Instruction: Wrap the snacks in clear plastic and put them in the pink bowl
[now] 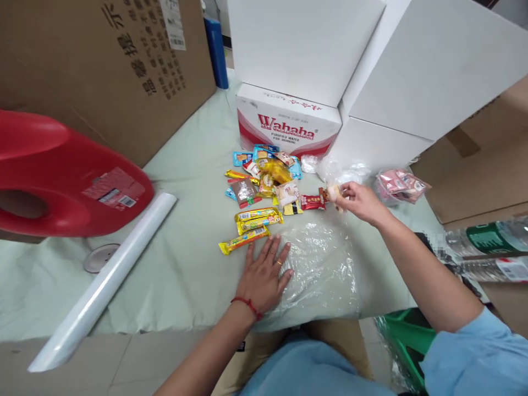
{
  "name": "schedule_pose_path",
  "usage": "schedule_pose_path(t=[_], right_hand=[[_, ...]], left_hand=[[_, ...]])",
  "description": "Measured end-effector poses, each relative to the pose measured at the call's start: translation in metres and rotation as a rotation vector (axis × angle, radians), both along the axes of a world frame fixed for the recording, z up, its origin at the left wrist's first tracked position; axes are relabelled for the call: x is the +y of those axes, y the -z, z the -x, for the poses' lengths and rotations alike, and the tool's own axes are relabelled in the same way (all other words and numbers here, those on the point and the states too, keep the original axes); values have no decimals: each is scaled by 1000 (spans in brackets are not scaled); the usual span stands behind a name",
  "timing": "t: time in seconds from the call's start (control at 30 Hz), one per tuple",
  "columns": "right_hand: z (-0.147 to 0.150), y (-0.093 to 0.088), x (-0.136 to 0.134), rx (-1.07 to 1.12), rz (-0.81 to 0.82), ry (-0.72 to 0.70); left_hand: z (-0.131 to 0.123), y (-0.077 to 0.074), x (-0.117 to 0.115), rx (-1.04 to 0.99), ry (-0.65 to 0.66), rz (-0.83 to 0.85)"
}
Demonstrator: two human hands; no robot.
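Observation:
My left hand [264, 275] lies flat with its fingers spread, partly on the left edge of a clear plastic bag [322, 269]. Its fingertips are close to a yellow snack stick [244, 240]. Two more yellow snack sticks [259, 221] lie just beyond. To the right, my right hand [358, 202] pinches a small cream-coloured wrapped snack [334, 195]. A red-wrapped snack [312, 202] lies just left of that hand. Farther left is a pile of packaged snacks, with a brown packet [244, 191], a white packet [287, 193] and gold packets [274, 169].
A Wahaha carton [289, 124] and white boxes [305, 49] stand behind the snacks. At left are a red plastic jug [74, 181], a white roll [107, 280] and a brown carton [103, 71]. Pink packets [402, 185] and plastic bottles [490, 239] lie at right.

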State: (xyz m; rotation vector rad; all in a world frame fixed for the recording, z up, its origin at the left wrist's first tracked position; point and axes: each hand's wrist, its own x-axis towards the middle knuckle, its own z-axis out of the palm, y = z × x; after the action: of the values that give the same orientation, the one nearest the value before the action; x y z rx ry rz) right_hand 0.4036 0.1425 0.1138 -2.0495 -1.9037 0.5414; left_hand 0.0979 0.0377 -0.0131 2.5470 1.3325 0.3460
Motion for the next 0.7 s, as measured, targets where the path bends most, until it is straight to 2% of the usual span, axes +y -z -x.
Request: schedule_pose_path(t=[0.1, 0.17, 0.23, 0.33, 0.43, 0.57, 0.7], right_hand=[[13, 9, -53, 119, 81, -217], [31, 23, -84, 57, 67, -384], [45, 41, -108, -46, 43, -483], [46, 65, -134, -109, 6, -433], [25, 75, -149, -85, -25, -321], [4, 64, -154, -46, -46, -262], [20, 53, -142, -3, -94, -313]], left_hand=[[-4, -1, -2, 27, -20, -16], [-7, -2, -6, 47, -41, -23], [-9, -3, -11, 73, -59, -25], [-9, -5, -20, 116, -81, -19], [-7, -6, -26, 153, -91, -11], [-7, -6, -27, 201, -111, 5], [-11, -8, -25, 236, -112, 7]])
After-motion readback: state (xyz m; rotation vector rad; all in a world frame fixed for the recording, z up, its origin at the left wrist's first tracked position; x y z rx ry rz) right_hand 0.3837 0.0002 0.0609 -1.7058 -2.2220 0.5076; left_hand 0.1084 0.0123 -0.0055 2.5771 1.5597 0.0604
